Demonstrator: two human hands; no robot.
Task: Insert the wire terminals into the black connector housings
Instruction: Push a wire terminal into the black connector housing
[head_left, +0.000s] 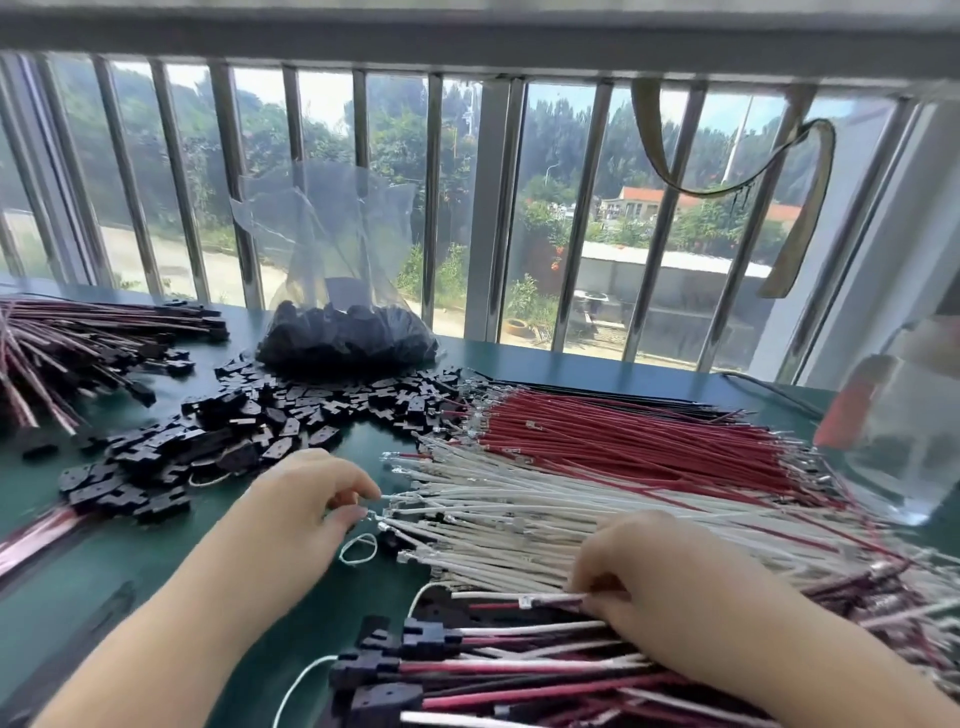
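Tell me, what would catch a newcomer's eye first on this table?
Probably the broad fan of red wires and white wires spread across the right half of the green table. Left of them lies a heap of black connector housings, with a clear bag of more behind. In front, the left hand pinches a white wire's tip.

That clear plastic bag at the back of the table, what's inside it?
The bag holds a heap of black connector housings filling its bottom; the upper part is empty and see-through. Only the heap's outer layer shows, so what lies deeper in it cannot be seen.
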